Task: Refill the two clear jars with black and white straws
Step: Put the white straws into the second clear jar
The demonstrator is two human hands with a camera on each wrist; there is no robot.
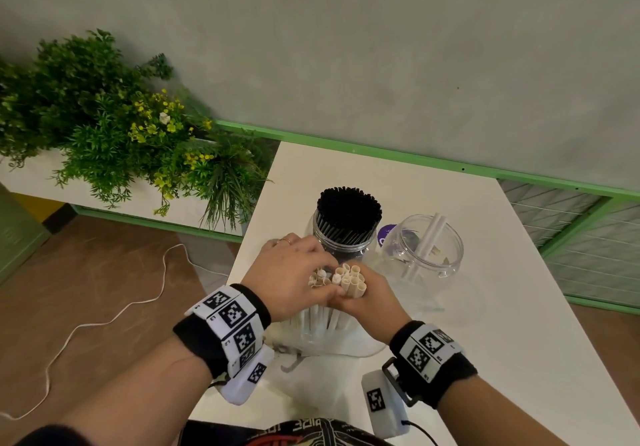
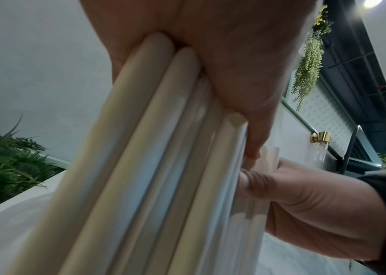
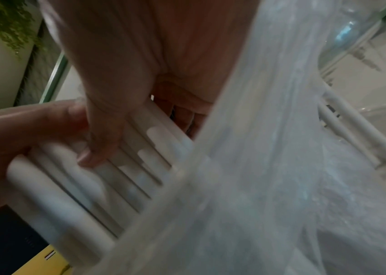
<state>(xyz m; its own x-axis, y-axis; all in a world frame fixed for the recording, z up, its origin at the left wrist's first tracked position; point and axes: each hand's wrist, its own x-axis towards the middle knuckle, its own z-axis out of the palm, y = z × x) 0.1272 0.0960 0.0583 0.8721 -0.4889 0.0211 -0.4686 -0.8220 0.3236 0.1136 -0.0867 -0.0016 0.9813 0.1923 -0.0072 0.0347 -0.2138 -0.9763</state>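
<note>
Both hands grip an upright bundle of white straws [image 1: 348,281] above the near part of the white table [image 1: 519,272]. My left hand [image 1: 294,272] curls round the bundle's left part, its palm against the straws [image 2: 163,148]. My right hand [image 1: 363,298] grips the right part, with a thumb across the straws [image 3: 107,167]. A clear plastic bag [image 1: 329,338] hangs round the straws' lower half and fills the right wrist view as the bag [image 3: 269,167]. Behind stand a clear jar packed with black straws [image 1: 346,217] and a clear jar [image 1: 427,248] holding a couple of white straws.
A white planter with green plants and yellow flowers [image 1: 114,127] stands left of the table. A white cable [image 1: 114,317] trails on the brown floor. A green-framed wire panel [image 1: 571,231] runs along the right. A purple lid [image 1: 387,234] sits between the jars.
</note>
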